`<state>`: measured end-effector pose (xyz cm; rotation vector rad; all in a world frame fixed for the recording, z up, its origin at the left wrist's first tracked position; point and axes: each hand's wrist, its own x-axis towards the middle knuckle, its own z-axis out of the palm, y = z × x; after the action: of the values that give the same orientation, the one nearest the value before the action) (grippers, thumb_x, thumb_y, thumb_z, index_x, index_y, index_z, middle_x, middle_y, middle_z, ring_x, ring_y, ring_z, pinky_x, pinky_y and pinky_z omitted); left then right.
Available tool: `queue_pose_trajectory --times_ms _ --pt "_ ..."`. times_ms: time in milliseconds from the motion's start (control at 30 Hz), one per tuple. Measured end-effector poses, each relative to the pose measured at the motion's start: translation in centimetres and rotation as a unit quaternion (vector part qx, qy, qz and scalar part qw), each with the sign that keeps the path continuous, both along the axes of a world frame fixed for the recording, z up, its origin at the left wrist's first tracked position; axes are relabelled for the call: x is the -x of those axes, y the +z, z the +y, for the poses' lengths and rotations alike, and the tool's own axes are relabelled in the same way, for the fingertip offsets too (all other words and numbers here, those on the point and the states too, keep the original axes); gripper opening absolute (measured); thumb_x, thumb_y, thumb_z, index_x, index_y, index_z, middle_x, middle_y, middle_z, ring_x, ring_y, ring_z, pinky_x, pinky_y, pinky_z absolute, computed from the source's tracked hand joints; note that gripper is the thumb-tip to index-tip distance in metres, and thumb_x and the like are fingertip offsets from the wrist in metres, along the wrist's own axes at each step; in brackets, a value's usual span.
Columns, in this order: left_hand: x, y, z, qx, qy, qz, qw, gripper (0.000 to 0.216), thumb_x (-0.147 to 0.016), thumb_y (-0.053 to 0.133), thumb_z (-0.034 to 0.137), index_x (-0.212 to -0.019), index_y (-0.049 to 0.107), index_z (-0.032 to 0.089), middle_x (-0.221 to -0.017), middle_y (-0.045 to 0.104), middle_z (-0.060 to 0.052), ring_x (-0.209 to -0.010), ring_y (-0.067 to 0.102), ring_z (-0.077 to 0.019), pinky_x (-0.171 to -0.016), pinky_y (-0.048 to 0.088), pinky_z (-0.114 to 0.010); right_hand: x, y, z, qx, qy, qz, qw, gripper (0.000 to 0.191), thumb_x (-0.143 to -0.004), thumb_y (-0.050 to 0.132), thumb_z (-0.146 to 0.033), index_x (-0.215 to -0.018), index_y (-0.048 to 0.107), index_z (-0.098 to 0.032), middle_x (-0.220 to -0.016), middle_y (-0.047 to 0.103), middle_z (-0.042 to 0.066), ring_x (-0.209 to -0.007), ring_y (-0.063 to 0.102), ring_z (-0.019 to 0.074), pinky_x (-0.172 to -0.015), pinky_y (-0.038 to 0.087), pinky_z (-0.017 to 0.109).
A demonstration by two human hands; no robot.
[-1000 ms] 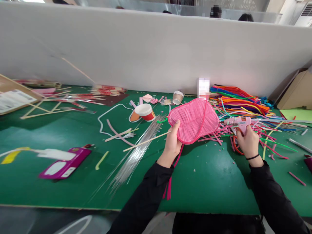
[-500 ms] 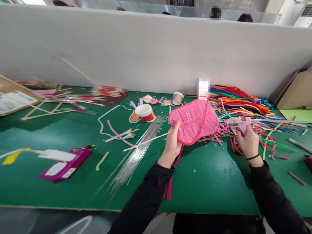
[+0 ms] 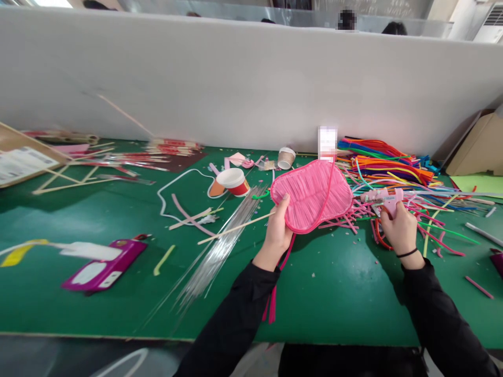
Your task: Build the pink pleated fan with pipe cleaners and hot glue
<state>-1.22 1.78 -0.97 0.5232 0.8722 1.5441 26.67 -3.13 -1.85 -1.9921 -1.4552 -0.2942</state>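
Note:
A flat, rounded pink panel point(image 3: 302, 196) made of pipe cleaners, with a darker pink rim, is held up over the table. My left hand point(image 3: 280, 222) grips its lower left edge, thumb on the front face. One loose pink pipe cleaner point(image 3: 329, 196) crosses the panel's right part, and darker pink strands point(image 3: 272, 303) hang below my left wrist. To the right, my right hand point(image 3: 398, 228) is wrapped round the handle of a pink glue gun point(image 3: 387, 198), whose nozzle points left at the panel's right edge. Whether the nozzle touches the panel I cannot tell.
Bundles of coloured pipe cleaners point(image 3: 396, 162) lie at the back right, with cut pink pieces point(image 3: 346, 222) nearer. Left of my hands are thin wires point(image 3: 220, 262), a paper cup point(image 3: 236, 180) and a purple device point(image 3: 113, 267) with a cable. A white partition point(image 3: 236, 84) closes off the back.
Almost nothing differs. The panel, both hands and the glue gun appear a few pixels further left, as does much of the scene; both grips are the same.

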Motion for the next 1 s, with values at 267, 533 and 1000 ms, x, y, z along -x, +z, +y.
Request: queue_pose_trajectory --times_ms 267,533,1000 --pt "0.1 -0.2 0.1 0.006 0.005 0.000 1.000 0.035 -0.070 0.086 0.043 -0.092 0.075 0.017 -0.095 0.080 -0.007 -0.106 0.073 -0.0268 -0.090 0.060 -0.032 0.0 0.1 0.0 0.005 0.001 0.002 1.000 0.021 -0.084 0.047 -0.042 -0.076 0.049 -0.022 -0.060 0.060 0.007 -0.052 0.050 0.0200 -0.054 0.028 0.029" --pt "0.0 -0.1 0.1 0.001 0.005 -0.005 1.000 0.035 -0.071 0.085 0.042 -0.093 0.076 0.016 -0.103 0.079 -0.009 -0.108 0.072 -0.0277 -0.090 0.059 -0.032 0.1 0.3 -0.1 0.008 0.006 0.013 1.000 0.023 -0.084 0.045 -0.043 -0.075 0.048 -0.022 -0.061 0.060 0.007 -0.054 0.053 0.0206 -0.055 0.030 0.029" --pt "0.5 0.9 0.5 -0.014 0.099 -0.036 0.994 0.028 -0.087 0.070 0.042 -0.103 0.074 0.019 -0.117 0.077 -0.008 -0.120 0.068 -0.0231 -0.100 0.056 -0.034 1.0 0.4 0.5 0.086 0.026 0.185 0.979 0.049 -0.066 0.067 -0.068 -0.071 0.038 -0.028 -0.058 0.055 -0.001 -0.055 0.055 0.0198 -0.052 0.036 0.029"
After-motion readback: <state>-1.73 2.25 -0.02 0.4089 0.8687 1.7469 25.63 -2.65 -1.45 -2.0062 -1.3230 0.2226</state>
